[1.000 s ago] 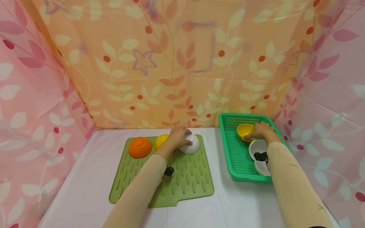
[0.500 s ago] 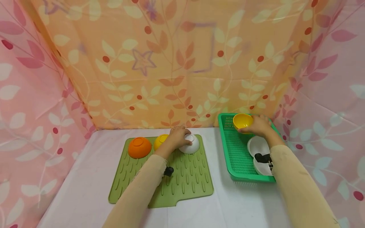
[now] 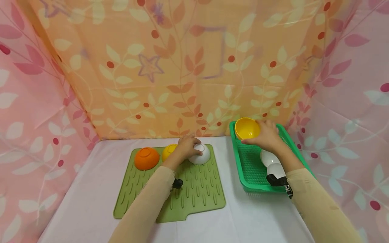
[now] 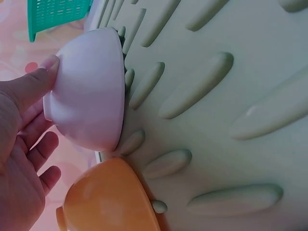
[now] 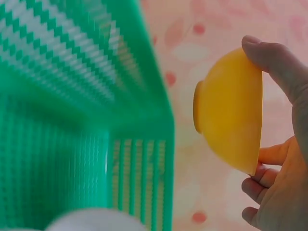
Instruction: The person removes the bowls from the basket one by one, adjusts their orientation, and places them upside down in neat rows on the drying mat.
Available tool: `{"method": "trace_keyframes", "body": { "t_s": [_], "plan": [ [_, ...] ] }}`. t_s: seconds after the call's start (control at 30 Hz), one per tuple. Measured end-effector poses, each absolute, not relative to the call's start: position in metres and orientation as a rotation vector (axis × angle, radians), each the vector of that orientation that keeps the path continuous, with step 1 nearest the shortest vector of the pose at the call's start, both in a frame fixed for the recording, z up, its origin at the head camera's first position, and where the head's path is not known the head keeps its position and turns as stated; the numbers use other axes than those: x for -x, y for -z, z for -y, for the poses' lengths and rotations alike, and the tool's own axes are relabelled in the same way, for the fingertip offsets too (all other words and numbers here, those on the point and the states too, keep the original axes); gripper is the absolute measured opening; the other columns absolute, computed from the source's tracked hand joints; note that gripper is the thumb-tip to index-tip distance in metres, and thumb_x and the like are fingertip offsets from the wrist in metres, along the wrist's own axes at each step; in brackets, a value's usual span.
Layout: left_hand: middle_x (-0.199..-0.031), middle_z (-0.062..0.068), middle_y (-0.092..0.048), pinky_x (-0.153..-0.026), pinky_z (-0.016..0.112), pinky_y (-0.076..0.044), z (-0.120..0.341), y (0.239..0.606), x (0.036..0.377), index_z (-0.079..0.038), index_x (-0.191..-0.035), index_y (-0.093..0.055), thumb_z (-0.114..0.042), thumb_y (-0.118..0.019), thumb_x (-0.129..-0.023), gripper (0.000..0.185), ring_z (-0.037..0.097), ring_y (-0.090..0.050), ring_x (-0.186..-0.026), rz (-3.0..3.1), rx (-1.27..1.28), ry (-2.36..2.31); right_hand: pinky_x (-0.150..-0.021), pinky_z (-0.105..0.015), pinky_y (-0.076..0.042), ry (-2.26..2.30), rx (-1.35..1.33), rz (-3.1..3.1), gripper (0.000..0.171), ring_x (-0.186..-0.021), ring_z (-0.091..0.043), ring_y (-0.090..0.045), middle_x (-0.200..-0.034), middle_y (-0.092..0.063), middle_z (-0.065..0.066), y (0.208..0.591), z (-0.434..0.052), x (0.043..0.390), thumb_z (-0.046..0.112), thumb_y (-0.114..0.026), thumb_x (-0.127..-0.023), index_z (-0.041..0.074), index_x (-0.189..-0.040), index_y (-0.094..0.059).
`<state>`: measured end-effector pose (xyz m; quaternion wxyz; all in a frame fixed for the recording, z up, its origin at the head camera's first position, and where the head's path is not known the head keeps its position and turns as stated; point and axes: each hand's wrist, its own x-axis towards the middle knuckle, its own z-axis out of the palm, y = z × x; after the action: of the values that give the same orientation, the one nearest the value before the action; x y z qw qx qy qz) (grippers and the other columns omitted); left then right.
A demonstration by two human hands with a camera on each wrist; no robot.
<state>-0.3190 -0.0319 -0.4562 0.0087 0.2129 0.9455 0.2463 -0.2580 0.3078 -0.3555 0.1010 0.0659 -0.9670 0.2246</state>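
Observation:
My left hand [image 3: 186,146] holds an upside-down white bowl [image 3: 200,155] on the green ridged drying mat [image 3: 206,189]. In the left wrist view its thumb lies against the white bowl [image 4: 91,91] near the foot. To its left, a yellow bowl [image 3: 168,152], partly hidden by that hand, and an orange bowl [image 3: 147,158] also rest upside down. My right hand [image 3: 265,135] grips another yellow bowl [image 3: 247,129] by its rim, raised over the back of the green basket [image 3: 238,168]. The right wrist view shows this yellow bowl [image 5: 231,110] between thumb and fingers, outside the basket wall [image 5: 149,96].
Two white bowls [image 3: 268,157] lie in the basket, partly covered by the right wrist and its black strap mount [image 3: 276,180]. White cloth [image 3: 234,216] covers the table between mat and basket. Patterned curtains [image 3: 182,67] stand close behind and on both sides.
My right hand has lifted the yellow bowl out of the basket's inside and carried it left toward the back left corner. My left hand stays on the white bowl.

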Motion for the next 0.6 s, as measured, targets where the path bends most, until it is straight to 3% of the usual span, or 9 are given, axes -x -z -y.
{"method": "trace_keyframes", "body": {
  "t_s": [0.33,0.6],
  "plan": [
    [-0.147,0.007,-0.057,-0.113,0.053,-0.026,0.034,0.459,0.320,-0.015,-0.129,-0.072,-0.038,-0.086,-0.083,0.053,0.032,-0.040,-0.143,-2.959,-0.687,-0.782,-0.109,-0.067,-0.021,-0.746,-0.305,2.848,0.119,-0.136,-0.045,-0.027,-0.147,-0.037,-0.026,0.355,-0.253,0.202,0.061,-0.091,-0.065,0.002,-0.154,-0.040],
    [-0.150,0.006,-0.055,-0.112,0.051,-0.028,0.032,0.459,0.319,-0.016,-0.128,-0.072,-0.039,-0.086,-0.082,0.053,0.033,-0.041,-0.141,-2.964,-0.674,-0.763,-0.105,-0.060,-0.032,-0.782,-0.403,2.841,0.116,-0.132,-0.039,-0.034,-0.142,-0.043,-0.020,0.374,-0.215,0.164,0.058,-0.093,-0.061,0.003,-0.151,-0.046]
  ]
}}
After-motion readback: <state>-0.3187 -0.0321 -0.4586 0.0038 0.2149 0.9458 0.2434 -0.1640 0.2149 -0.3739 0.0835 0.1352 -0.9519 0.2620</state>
